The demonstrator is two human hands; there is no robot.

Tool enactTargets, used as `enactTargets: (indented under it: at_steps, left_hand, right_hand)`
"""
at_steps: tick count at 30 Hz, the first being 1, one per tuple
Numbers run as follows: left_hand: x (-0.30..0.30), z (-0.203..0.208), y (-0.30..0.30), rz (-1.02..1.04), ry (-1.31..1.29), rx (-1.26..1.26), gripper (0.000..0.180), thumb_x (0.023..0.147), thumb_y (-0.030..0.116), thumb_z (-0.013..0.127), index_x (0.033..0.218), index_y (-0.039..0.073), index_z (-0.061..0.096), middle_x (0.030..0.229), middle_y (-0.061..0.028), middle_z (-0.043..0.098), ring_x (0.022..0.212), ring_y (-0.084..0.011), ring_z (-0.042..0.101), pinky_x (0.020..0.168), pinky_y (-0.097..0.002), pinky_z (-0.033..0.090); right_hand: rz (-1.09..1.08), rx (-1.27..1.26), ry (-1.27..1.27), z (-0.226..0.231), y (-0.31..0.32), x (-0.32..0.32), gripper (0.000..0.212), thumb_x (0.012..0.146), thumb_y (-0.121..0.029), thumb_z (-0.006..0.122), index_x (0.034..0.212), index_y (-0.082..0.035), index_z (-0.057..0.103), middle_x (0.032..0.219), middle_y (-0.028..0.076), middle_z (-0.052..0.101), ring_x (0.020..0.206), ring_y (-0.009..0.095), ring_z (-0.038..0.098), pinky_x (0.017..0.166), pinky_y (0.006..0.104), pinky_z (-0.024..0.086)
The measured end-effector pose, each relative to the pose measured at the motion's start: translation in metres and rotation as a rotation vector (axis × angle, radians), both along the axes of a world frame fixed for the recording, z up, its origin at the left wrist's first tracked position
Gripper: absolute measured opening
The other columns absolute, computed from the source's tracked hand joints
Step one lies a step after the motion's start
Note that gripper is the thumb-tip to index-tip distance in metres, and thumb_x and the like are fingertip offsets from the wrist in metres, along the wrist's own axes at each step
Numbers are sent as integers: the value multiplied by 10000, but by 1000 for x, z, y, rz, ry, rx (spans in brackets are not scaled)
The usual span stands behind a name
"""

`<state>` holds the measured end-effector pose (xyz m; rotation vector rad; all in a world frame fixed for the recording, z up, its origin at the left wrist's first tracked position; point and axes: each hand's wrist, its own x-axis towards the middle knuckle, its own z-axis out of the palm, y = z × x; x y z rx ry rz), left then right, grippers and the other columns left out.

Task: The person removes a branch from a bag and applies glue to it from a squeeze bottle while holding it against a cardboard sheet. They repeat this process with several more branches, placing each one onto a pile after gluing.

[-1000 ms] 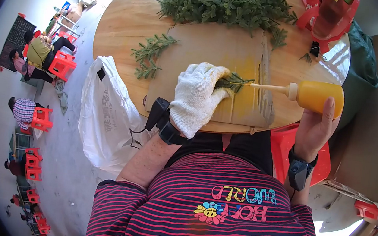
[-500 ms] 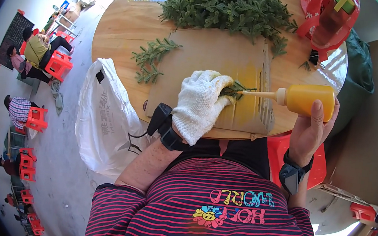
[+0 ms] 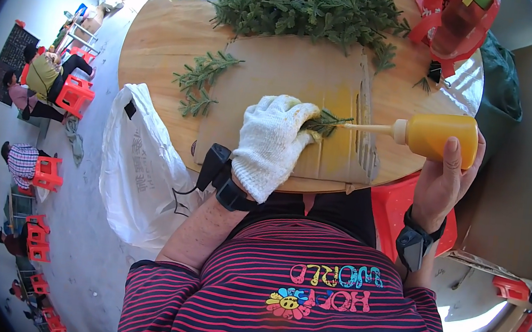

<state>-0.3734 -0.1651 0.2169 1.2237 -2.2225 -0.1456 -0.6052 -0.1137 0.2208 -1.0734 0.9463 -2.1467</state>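
Observation:
My left hand (image 3: 274,137), in a white knit glove with yellow-stained fingertips, pinches a small green fir sprig (image 3: 327,123) above a piece of cardboard (image 3: 249,85). A yellow squeeze bottle (image 3: 443,140) lies sideways in my bare right hand (image 3: 443,179), fingers wrapped round its base. Its long pale nozzle points left, and the tip meets the sprig's needles. Yellow powdery stains cover the cardboard around and beneath the sprig. Two loose sprigs (image 3: 205,74) lie on the cardboard's left edge.
A big pile of green sprigs (image 3: 304,6) covers the far side of the round wooden table (image 3: 155,42). A red bag holding a jar (image 3: 456,27) stands far right. A white plastic bag (image 3: 140,171) hangs at the left edge. Several people sit on red stools (image 3: 76,96) farther left.
The view has shifted slightly, moving the table and hands a little left in the picture. More of the sprig shows beyond my gloved fingers. Both hands keep their holds.

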Motion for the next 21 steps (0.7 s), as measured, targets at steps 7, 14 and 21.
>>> enactTargets:
  at_steps: [7, 14, 21]
  left_hand:
    - [2, 1, 1, -4, -3, -13, 315, 659, 162, 720, 958, 98, 646, 921, -95, 618, 912, -290, 561, 790, -389, 443]
    - [0, 0, -2, -16, 1, -26, 317, 653, 165, 722, 954, 99, 647, 912, -96, 617, 904, -289, 561, 790, -389, 442]
    - [3, -4, -5, -1, -26, -40, 304, 663, 206, 718, 947, 138, 634, 893, -57, 606, 901, -259, 555, 787, -387, 416]
  right_hand:
    - [-4, -3, -13, -3, 2, -6, 356, 891, -181, 588, 1164, -8, 438, 1016, 77, 537, 948, 164, 553, 868, 315, 445]
    - [-53, 11, -76, -4, 4, -22, 380, 875, -147, 609, 1171, -6, 416, 1022, 82, 548, 949, 162, 562, 859, 304, 457]
    - [-83, 11, -97, -12, 3, -32, 358, 878, -154, 606, 1157, -13, 433, 1014, 81, 553, 936, 164, 566, 832, 301, 467]
